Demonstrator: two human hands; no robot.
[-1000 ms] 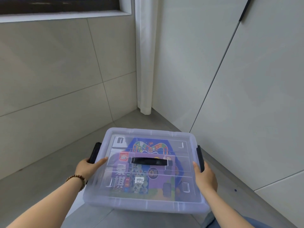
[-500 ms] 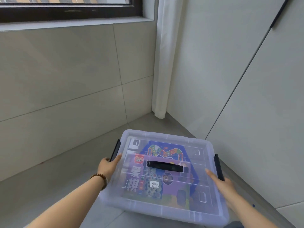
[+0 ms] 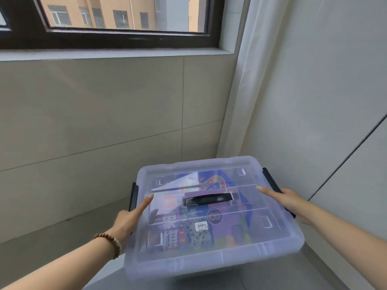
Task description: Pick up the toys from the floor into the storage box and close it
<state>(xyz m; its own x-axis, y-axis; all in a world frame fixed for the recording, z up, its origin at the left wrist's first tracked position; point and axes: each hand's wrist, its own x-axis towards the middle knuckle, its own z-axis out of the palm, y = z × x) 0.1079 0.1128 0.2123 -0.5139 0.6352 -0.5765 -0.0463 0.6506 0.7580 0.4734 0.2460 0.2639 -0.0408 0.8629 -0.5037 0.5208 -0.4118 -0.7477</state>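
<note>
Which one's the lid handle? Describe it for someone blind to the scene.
Find the clear box held below the window. On its lid, dead centre, lies a black bar: the handle. The other black parts, the latches, sit at the side edges.

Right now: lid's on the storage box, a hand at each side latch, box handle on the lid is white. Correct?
Not quite. In the head view the handle on the lid is black, not white. The rest stands: the lid is on the storage box, with the left hand and right hand at the side latches.
</note>
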